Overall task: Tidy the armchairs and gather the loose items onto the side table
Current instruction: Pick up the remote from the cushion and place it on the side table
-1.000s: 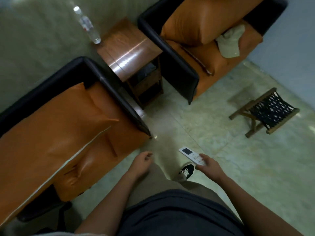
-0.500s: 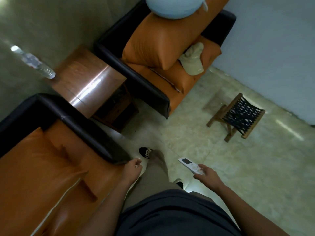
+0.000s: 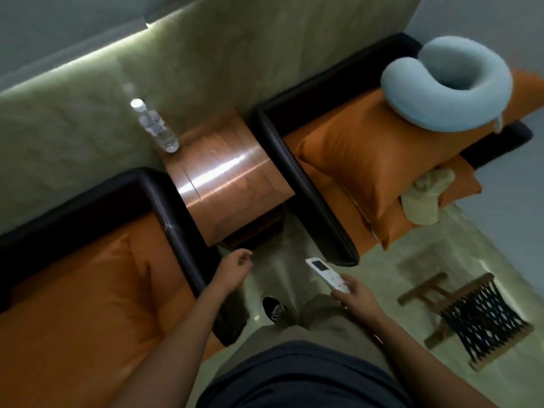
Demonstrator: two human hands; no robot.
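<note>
Head view: the camera looks down on two armchairs with a table between them.
Right hand: the right hand (image 3: 357, 295) grasps the lower end of a white remote (image 3: 326, 274), fingers curled round it.
Remote: it is held in the air above the floor (image 3: 382, 290), its small dark screen at the far end, which points toward the side table (image 3: 229, 184). It is near the table's front edge but does not touch it.
Left hand: the left hand (image 3: 234, 267) hangs relaxed, fingers loosely curled, and carries nothing. It is just beside the black arm of the left armchair (image 3: 176, 231).
Side table: wooden, with a shiny top, standing between the two armchairs and against the wall.
Water bottle: a clear water bottle (image 3: 156, 129) stands upright on the back left corner of the table.
Right armchair: the right armchair (image 3: 312, 195) has black arms and an orange cushion (image 3: 368, 160) lying tilted on its seat.
Neck pillow: a light blue neck pillow (image 3: 444, 92) rests on the upper end of that cushion.
Cap: a beige cap (image 3: 422, 201) lies on the front part of the seat, beside the cushion.
Stool: a small wooden folding stool (image 3: 477, 316) with a black woven seat stands on the floor, well apart from the table.
Shoe: one dark shoe (image 3: 272, 309) shows on the floor below the hands.
</note>
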